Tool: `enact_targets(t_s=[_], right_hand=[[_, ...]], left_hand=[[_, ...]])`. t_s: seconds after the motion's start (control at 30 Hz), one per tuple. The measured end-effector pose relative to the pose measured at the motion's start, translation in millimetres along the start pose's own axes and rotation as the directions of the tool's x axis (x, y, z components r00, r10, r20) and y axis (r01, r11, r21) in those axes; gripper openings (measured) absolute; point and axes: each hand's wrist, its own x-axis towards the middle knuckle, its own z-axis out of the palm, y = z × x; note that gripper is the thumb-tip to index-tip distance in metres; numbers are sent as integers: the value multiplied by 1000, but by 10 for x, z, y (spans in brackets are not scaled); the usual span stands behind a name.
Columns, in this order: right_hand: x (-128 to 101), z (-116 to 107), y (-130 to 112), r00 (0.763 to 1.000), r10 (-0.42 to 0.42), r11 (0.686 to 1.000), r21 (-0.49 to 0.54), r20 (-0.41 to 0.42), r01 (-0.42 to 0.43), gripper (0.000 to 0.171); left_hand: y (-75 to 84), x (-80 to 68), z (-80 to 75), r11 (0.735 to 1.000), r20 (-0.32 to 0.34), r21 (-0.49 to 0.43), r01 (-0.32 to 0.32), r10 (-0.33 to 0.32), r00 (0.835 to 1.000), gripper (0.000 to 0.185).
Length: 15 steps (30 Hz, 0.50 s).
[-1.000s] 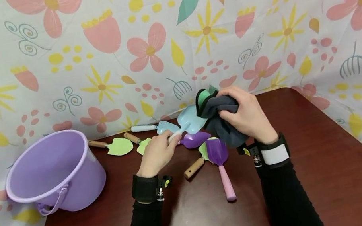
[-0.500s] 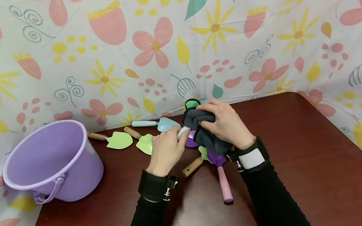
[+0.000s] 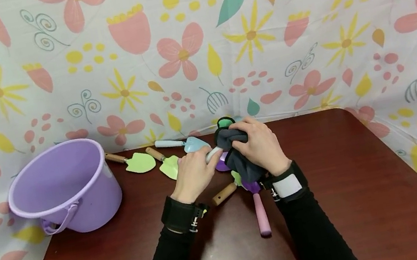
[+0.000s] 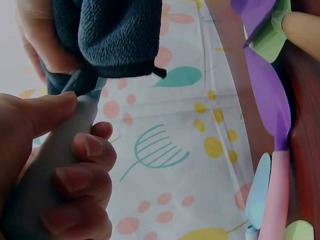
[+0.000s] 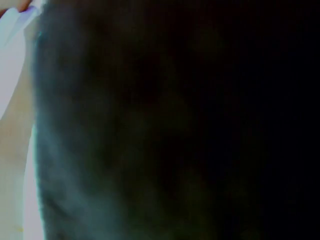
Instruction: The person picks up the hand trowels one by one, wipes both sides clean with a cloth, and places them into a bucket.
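Dark wooden table before a floral backdrop bears a purple bucket.

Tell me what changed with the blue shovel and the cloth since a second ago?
The right hand pulled the dark cloth over the blue shovel's scoop, which showed a second ago and is now covered. The left hand keeps gripping its pale handle. The purple bucket and the other shovels stayed put.
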Motion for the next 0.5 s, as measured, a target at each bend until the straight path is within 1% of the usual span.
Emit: enact_targets(t_s=[0.1, 0.27, 0.4, 0.5], right_hand=[[2, 5, 50, 999, 43, 999, -1, -8, -43, 33], [-5, 26, 127, 994, 106, 994, -21, -21, -107, 35], [-6, 4, 173, 989, 137, 990, -26, -52, -138, 35], [-12, -51, 221, 984, 168, 985, -28, -55, -170, 36]], left_hand=[[5, 10, 0, 1000, -8, 25, -16, 17, 1000, 38], [2, -2, -13, 998, -3, 53, -35, 35, 999, 41], [-2, -11, -38, 998, -7, 49, -48, 48, 999, 40], [-2, -12, -55, 998, -2, 42, -45, 45, 999, 39]])
